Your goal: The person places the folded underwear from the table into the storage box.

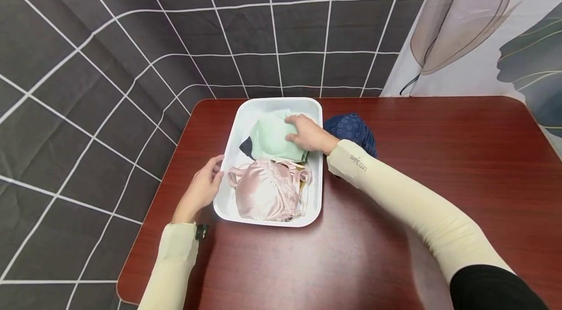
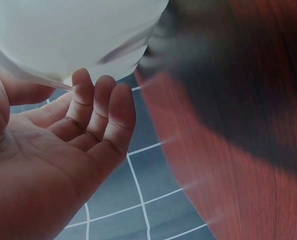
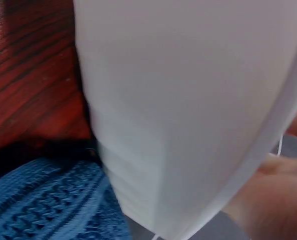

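Observation:
A white tray (image 1: 226, 197) holds folded bras. Toward its far end lies a smooth mint-green bra (image 1: 268, 136), with my right hand (image 1: 309, 133) over its right side, thumb and forefinger spread apart on the fabric. My other right fingers are mostly hidden. A shiny pink satin bra (image 1: 263, 193) with lace sits in the near half. Beside the tray's left rim, my left hand (image 1: 202, 188) has its fingers loosely bent; in the left wrist view the fingertips (image 2: 121, 102) meet the tray's outer wall (image 2: 78, 45).
A navy lace bra (image 1: 351, 129) lies on the reddish-brown table (image 1: 439, 163), against the tray's right side. Dark navy fabric (image 1: 246, 147) shows from under the mint bra. A dark grid-patterned curtain (image 1: 298, 31) hangs behind and to the left.

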Demonstrator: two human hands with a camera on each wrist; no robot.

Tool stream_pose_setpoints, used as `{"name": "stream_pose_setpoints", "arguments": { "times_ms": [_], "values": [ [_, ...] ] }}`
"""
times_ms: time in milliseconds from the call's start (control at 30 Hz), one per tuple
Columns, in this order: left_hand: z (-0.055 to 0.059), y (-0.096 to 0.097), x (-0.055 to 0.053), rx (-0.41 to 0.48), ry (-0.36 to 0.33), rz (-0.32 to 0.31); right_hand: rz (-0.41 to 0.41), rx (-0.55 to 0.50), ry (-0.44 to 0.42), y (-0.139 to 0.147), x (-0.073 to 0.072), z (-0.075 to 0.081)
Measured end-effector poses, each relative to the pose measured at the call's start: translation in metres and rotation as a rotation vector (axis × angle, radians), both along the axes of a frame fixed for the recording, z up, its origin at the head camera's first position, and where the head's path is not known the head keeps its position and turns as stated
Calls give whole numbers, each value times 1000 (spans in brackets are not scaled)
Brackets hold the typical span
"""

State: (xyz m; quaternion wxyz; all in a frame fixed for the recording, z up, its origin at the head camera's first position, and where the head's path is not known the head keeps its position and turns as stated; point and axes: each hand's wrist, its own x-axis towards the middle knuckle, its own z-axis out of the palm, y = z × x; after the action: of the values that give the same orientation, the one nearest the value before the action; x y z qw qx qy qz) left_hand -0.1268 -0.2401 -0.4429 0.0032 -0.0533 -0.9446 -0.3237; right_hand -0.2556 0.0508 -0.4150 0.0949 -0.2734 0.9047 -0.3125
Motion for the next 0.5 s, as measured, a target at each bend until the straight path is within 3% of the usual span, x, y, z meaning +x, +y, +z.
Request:
{"name": "stream_pose_setpoints", "arguments": {
  "times_ms": [133, 367, 500],
  "values": [
    [0, 1, 1, -2, -1, 0, 9, 63, -45, 7, 2, -1],
    [0, 0, 2, -3, 11, -18, -105, -139, 86, 40, 1, 8],
    [0, -1, 2, -4, 14, -20, -176, -181, 117, 70, -3, 11]
  ]
}}
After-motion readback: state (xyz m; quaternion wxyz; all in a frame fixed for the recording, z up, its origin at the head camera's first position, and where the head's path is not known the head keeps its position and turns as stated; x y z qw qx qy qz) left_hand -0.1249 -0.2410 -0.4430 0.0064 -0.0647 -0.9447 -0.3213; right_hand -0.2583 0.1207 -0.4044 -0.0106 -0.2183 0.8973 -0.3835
